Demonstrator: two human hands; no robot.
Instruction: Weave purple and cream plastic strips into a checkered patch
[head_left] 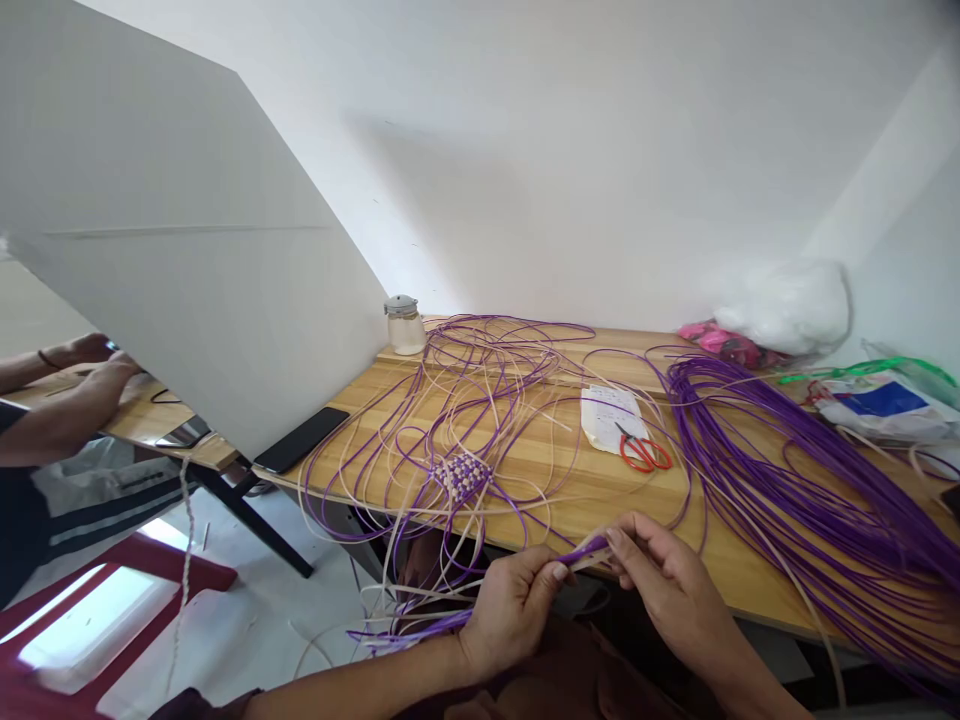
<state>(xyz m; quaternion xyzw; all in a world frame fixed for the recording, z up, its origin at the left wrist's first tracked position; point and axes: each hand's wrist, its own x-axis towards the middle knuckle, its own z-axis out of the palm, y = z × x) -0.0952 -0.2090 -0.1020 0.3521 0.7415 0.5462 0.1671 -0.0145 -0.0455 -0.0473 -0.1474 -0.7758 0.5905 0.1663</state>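
Left hand [514,602] was clamped, thumb to forefinger, on a slim bundle [586,550] of glossy purple and pale cream strands; right hand [664,575] pinched its other end. Bundle lay short and straight between them, near the front edge of the wood-grain counter [589,510]. Hands angled inward, fingers curled. Beyond, a knobbly purple-and-cream woven piece [463,477] lay on the counter; farther back stood a lidded jar [406,332].
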